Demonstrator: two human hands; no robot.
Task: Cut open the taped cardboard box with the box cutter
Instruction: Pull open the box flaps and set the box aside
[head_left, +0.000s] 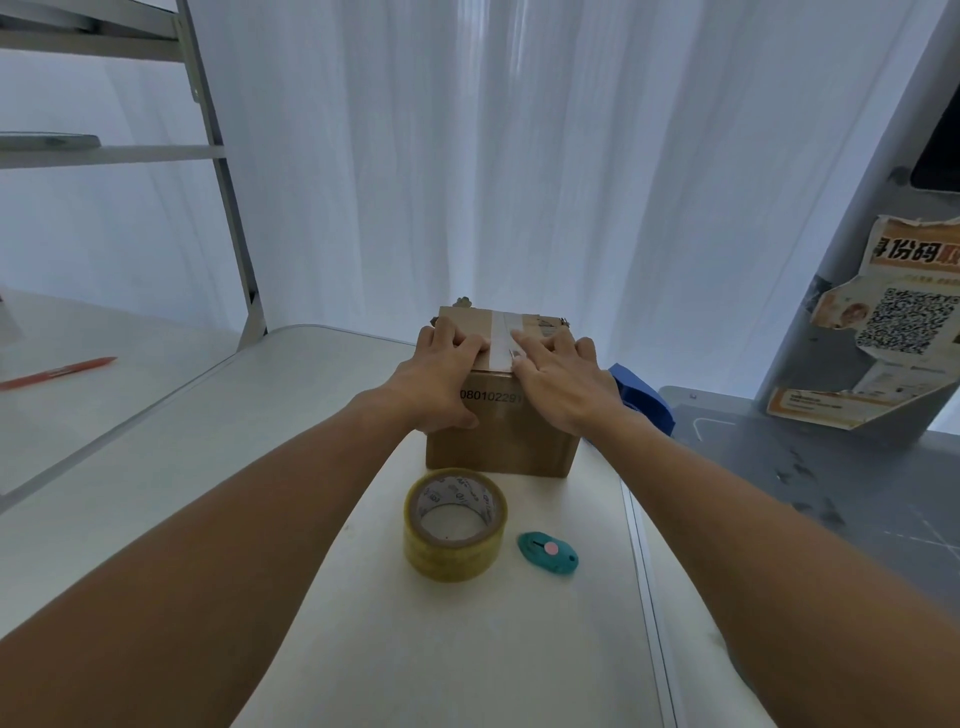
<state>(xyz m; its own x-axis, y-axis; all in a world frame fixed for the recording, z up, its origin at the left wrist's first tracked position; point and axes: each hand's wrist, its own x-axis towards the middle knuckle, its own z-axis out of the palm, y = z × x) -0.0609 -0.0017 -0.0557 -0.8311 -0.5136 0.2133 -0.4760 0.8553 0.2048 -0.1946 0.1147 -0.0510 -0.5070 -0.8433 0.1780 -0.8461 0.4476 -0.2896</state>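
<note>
A brown cardboard box (506, 441) stands on the white table (311, 467), with a strip of clear tape (500, 340) running across its top seam. My left hand (441, 376) lies flat on the box's top left, thumb down the front face. My right hand (563, 382) presses on the top right, fingertips touching the tape. Neither hand holds anything. The teal box cutter (548, 553) with a pink button lies on the table in front of the box, to the right, untouched.
A yellowish roll of packing tape (455, 524) stands just left of the cutter. A blue object (644, 397) sits behind my right wrist. A red pen (60, 372) lies far left. A metal ladder frame (228, 208) and a pillar with posters (883, 322) flank the table.
</note>
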